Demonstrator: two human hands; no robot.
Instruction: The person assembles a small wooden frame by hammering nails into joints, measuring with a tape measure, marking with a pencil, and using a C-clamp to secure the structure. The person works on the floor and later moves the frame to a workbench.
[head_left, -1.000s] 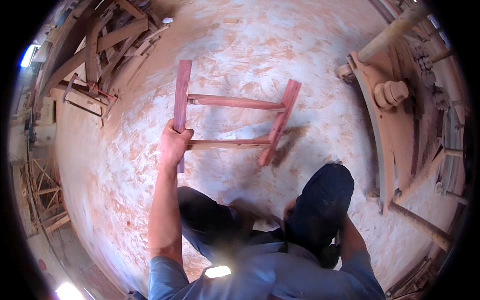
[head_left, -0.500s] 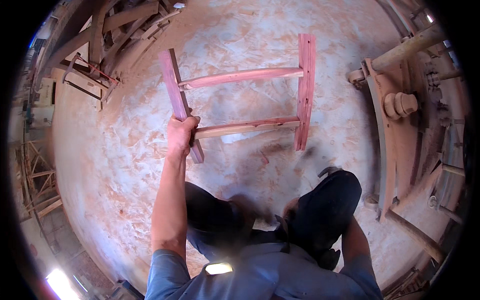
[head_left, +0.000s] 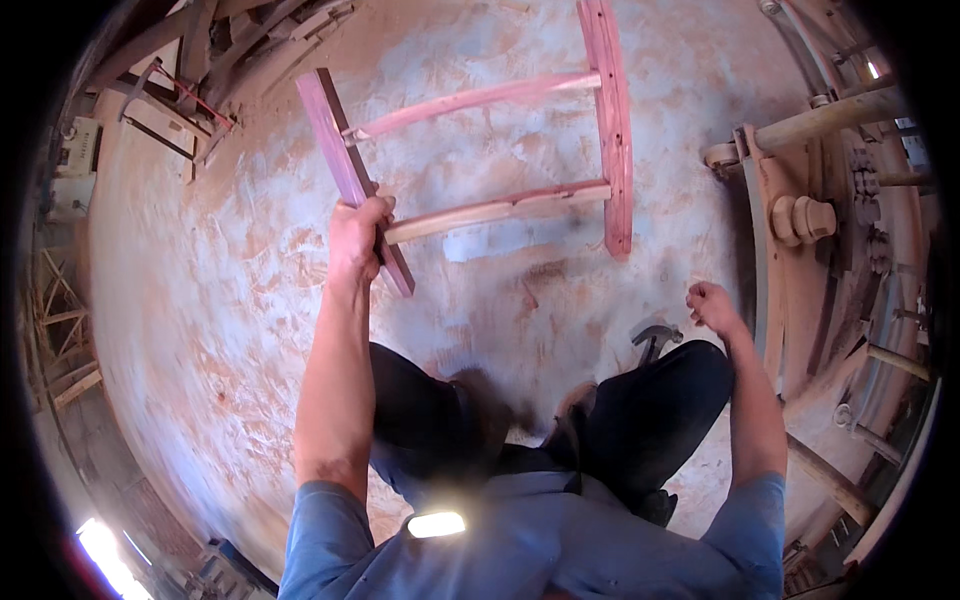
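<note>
My left hand [head_left: 357,238] is wrapped round the lower part of the left post of a reddish wooden frame [head_left: 343,148]. Two slim rails, the upper rail [head_left: 480,98] and the lower rail [head_left: 500,212], run across to a right post [head_left: 614,130] dotted with dark holes. To the right, my right hand [head_left: 711,306] is raised beyond my knee, its fingers curled closed; anything inside them is hidden or too small to name. A claw hammer [head_left: 656,337] shows beside my right knee, its handle partly hidden by the knee.
Dusty, stained floor [head_left: 230,330] spreads around me. On the right stands a wooden structure [head_left: 790,270] with poles and a turned knob [head_left: 803,215]. At the upper left, a bow saw [head_left: 165,110] rests against stacked timber [head_left: 235,50].
My right hand has come up from behind my right knee into view. The frame has shifted up and slightly left in view, still held by my left hand. More of the hammer shows.
</note>
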